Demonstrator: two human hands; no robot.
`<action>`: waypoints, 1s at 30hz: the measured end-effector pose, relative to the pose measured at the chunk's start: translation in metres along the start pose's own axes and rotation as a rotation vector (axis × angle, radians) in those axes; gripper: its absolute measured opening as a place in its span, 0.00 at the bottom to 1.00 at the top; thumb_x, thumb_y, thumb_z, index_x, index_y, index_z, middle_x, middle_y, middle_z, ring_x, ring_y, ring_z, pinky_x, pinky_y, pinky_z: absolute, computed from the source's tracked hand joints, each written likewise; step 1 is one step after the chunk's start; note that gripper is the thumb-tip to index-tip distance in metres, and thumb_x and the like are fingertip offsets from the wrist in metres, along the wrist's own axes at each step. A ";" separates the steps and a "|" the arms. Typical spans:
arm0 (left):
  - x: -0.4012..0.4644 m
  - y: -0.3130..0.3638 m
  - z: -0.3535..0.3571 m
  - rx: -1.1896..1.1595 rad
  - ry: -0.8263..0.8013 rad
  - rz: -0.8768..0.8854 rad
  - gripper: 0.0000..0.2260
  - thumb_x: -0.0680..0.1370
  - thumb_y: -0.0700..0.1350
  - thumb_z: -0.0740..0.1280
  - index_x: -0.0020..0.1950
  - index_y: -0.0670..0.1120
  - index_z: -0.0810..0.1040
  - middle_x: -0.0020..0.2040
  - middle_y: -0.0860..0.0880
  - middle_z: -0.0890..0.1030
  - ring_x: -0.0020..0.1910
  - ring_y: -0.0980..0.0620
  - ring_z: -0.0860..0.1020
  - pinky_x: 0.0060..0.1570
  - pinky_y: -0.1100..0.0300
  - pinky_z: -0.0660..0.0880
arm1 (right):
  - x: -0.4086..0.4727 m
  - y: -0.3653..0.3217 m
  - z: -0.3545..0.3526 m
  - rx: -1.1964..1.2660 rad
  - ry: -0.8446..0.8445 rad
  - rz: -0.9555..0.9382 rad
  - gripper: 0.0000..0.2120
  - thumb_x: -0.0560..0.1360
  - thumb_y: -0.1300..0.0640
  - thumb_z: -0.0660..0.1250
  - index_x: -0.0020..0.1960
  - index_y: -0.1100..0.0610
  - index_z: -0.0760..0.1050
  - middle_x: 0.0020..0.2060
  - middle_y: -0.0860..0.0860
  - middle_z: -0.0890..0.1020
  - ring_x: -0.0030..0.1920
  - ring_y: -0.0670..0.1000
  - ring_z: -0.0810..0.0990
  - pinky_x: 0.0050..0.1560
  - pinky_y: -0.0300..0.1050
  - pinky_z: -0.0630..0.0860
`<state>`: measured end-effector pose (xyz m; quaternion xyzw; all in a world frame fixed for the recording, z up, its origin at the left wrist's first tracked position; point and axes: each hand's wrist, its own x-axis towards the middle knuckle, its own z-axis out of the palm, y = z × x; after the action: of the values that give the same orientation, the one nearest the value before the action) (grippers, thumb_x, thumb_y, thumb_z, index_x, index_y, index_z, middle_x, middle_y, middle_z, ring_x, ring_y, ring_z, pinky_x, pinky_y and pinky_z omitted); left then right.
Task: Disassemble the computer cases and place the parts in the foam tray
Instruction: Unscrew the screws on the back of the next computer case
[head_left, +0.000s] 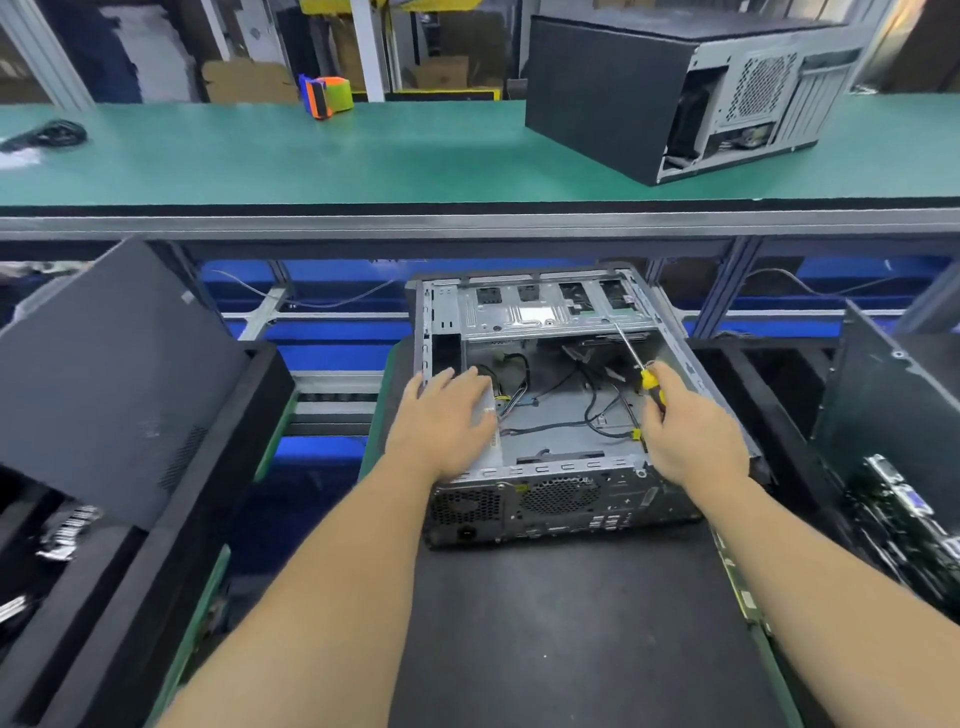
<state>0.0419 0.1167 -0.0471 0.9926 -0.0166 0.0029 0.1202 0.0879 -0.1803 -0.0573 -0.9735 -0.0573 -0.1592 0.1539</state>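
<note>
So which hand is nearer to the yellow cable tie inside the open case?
Right. The right hand is beside the yellow cable tie, almost touching; the left hand is across the case.

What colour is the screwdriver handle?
Yellow and black; the screwdriver shows best in the head view.

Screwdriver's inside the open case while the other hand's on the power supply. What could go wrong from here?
1. The right hand holds the screwdriver with its shaft angled over loose black cables; the tip could snag or nick one.
2. The left hand rests flat on the silver power supply, whose wire bundle looks still attached; lifting it may tug those wires.
3. The open case has bare sheet-metal edges near both wrists, so scrapes seem possible.
</note>
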 end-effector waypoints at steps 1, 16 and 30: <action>0.002 0.002 0.002 0.025 0.008 -0.011 0.24 0.84 0.58 0.52 0.80 0.56 0.60 0.82 0.53 0.59 0.81 0.49 0.55 0.80 0.44 0.43 | 0.003 0.001 0.001 -0.006 -0.002 -0.008 0.18 0.81 0.50 0.58 0.70 0.48 0.65 0.26 0.43 0.68 0.26 0.50 0.68 0.26 0.43 0.59; 0.001 0.012 -0.001 0.172 0.023 -0.098 0.27 0.83 0.59 0.48 0.82 0.54 0.57 0.76 0.53 0.67 0.76 0.51 0.62 0.79 0.42 0.49 | 0.007 -0.013 -0.005 0.162 -0.193 0.091 0.08 0.78 0.48 0.61 0.56 0.44 0.75 0.37 0.47 0.79 0.39 0.55 0.76 0.34 0.45 0.67; -0.028 0.029 -0.014 0.240 0.094 -0.208 0.19 0.84 0.56 0.49 0.52 0.46 0.73 0.42 0.44 0.82 0.44 0.41 0.77 0.52 0.48 0.67 | -0.011 -0.084 0.008 0.332 0.004 -0.079 0.08 0.78 0.52 0.63 0.55 0.51 0.77 0.32 0.48 0.77 0.35 0.59 0.76 0.33 0.50 0.72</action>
<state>0.0131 0.0928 -0.0272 0.9950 0.0924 0.0388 0.0012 0.0667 -0.0990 -0.0440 -0.9314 -0.1205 -0.1552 0.3066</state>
